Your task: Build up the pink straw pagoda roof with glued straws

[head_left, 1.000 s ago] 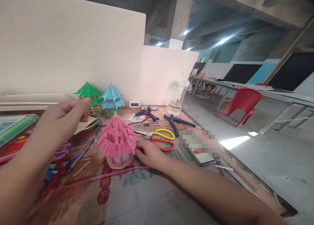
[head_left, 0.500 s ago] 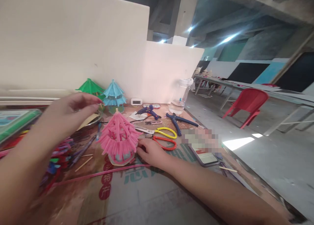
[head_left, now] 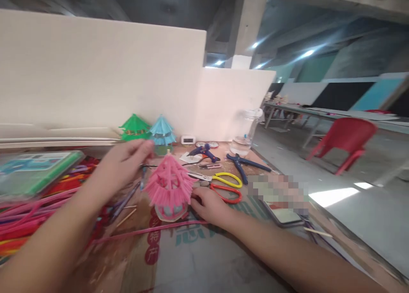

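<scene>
A pink pagoda-like model with a pale base stands upright on the printed table covering. My right hand touches its right side, fingers curled against the edge; whether they pinch anything there is hidden. Behind and left of the pink model, my left hand hovers with its fingers bent together, and what they hold, if anything, cannot be made out. Just beyond that hand stand a green model and a light blue model. A pink strip lies in front of the pink model.
Right of the model lie scissors, a glue gun, blue pliers and a phone. A clear bottle stands behind. Coloured strips and a green-edged case lie left. A red chair stands beyond.
The view has shifted left, showing more of the coloured strips. My left hand has moved toward the pink model's top, its fingers closer together. My right hand stays beside the model.
</scene>
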